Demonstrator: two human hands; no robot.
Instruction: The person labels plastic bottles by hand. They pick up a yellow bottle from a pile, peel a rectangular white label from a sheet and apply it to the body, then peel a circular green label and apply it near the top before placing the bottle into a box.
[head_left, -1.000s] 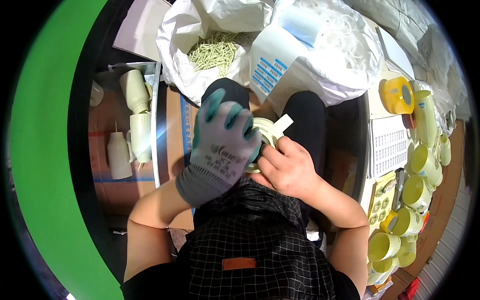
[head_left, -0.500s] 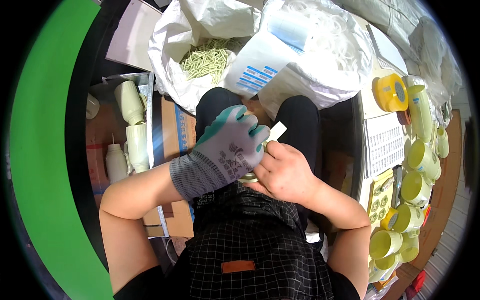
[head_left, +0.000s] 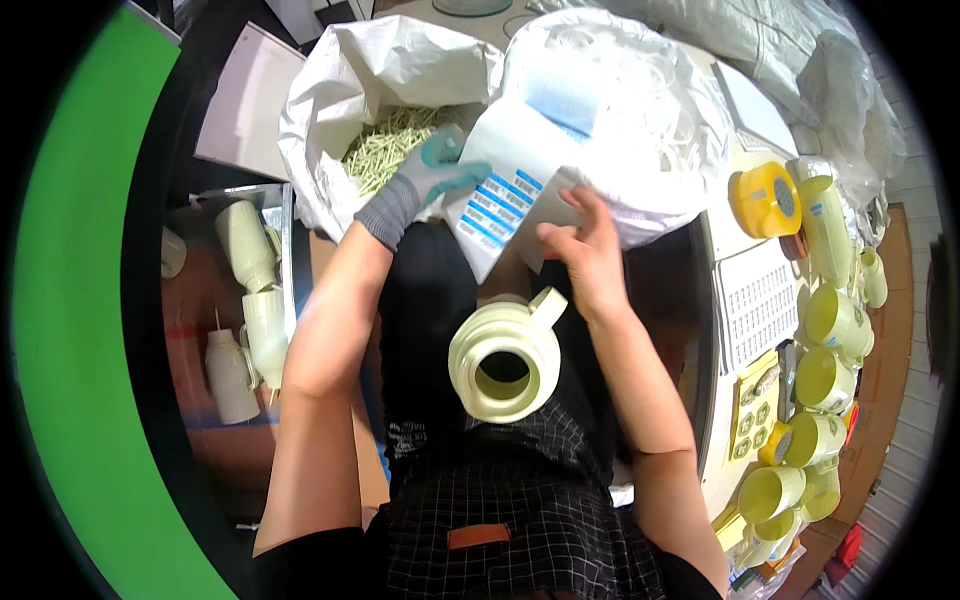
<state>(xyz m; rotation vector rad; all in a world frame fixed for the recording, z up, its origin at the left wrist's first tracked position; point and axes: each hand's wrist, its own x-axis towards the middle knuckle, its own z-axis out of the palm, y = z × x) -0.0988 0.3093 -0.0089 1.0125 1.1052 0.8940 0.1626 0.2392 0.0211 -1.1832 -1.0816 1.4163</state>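
Sacks crowd the workbench ahead. Pale yellow jug (head_left: 505, 358), mouth up, spout forward, rests on the lap, below both hands' fingers. Gloved left hand (head_left: 428, 178) has left it and now curls into a sack (head_left: 385, 90); bare right hand (head_left: 588, 250), fingers half-spread, touches a white bag (head_left: 600, 110).

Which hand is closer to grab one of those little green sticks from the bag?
The left hand, the gloved one. It already reaches over the open white sack right beside the pale green sticks. The bare right hand is farther off, touching the white bag with blue stripes.
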